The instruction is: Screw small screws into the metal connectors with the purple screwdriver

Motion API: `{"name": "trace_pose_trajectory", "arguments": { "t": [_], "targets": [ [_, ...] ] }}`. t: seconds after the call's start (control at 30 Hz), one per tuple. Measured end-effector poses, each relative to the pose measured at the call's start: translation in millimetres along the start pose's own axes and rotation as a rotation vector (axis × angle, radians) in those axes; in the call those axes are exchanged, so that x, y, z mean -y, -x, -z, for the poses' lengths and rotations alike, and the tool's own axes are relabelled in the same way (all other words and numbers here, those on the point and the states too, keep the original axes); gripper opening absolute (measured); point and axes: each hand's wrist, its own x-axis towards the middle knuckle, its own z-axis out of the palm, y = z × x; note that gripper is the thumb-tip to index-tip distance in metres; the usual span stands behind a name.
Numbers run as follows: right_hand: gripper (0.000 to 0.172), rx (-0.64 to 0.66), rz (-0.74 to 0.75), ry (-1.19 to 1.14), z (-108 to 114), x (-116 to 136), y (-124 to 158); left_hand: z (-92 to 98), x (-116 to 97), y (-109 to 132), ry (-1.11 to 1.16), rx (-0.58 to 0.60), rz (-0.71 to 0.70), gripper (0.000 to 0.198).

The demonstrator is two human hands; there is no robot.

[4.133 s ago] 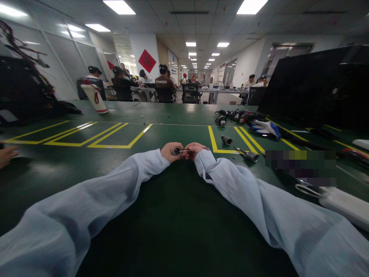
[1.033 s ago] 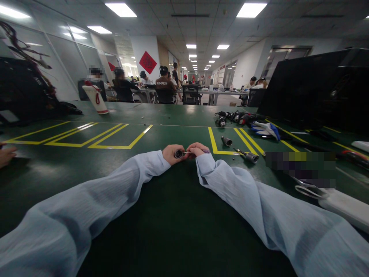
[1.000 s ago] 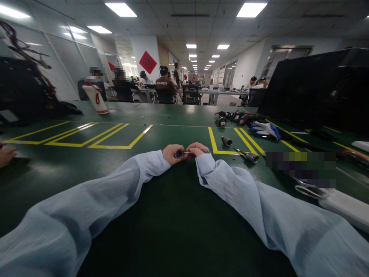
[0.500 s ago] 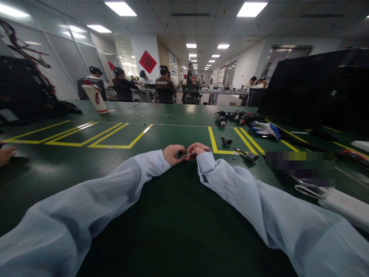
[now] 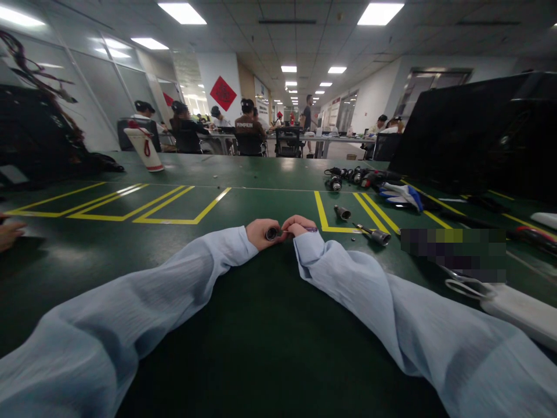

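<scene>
My left hand point(image 5: 260, 231) is closed round a small dark cylindrical housing point(image 5: 271, 234), its round open end turned toward me. In my right hand point(image 5: 297, 224) is a thin screwdriver point(image 5: 311, 229); its purple handle shows behind the fingers, and its slim shaft points left at the housing. Whether the tip touches the housing I cannot tell. Both hands are close together just above the green table point(image 5: 270, 325). To the right lie a similar dark housing point(image 5: 342, 212) and a housing with a thin stem point(image 5: 378, 235). A tiny dark piece point(image 5: 353, 239) is beside them.
Black cylindrical parts with cables point(image 5: 335, 183) and a blue-and-white glove point(image 5: 401, 196) are at the back right. A white power strip point(image 5: 522, 310) lies at the right. A paper cup point(image 5: 145, 150) stands back left. Another person's hand point(image 5: 9, 233) shows at the left edge.
My right hand has shifted slightly, and less of the screwdriver's shaft shows between the hands while more of its purple handle shows. A person in the background has moved right.
</scene>
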Motion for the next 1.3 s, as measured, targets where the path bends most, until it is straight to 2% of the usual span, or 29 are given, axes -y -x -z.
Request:
{"name": "trace_pose_trajectory", "arguments": {
  "t": [0.1, 0.63, 0.93, 1.3],
  "targets": [
    [0.015, 0.016, -0.071, -0.101, 1.6, 0.0, -1.8, -0.7, 2.0, 0.1, -0.025, 0.009, 0.001, 0.022],
    [0.015, 0.012, -0.051, -0.105, 2.0, 1.1, 0.1, -1.5, 6.5, 1.2, 0.016, -0.014, 0.008, 0.015],
    [0.014, -0.031, -0.015, -0.059, 0.4, 0.8, 0.6, -1.1, 4.8, 0.8, 0.041, -0.02, 0.024, 0.02],
    [0.014, 0.005, -0.089, -0.122, 2.4, 1.0, -2.2, -2.8, 6.6, 0.9, 0.056, -0.033, 0.03, 0.016]
  ]
}}
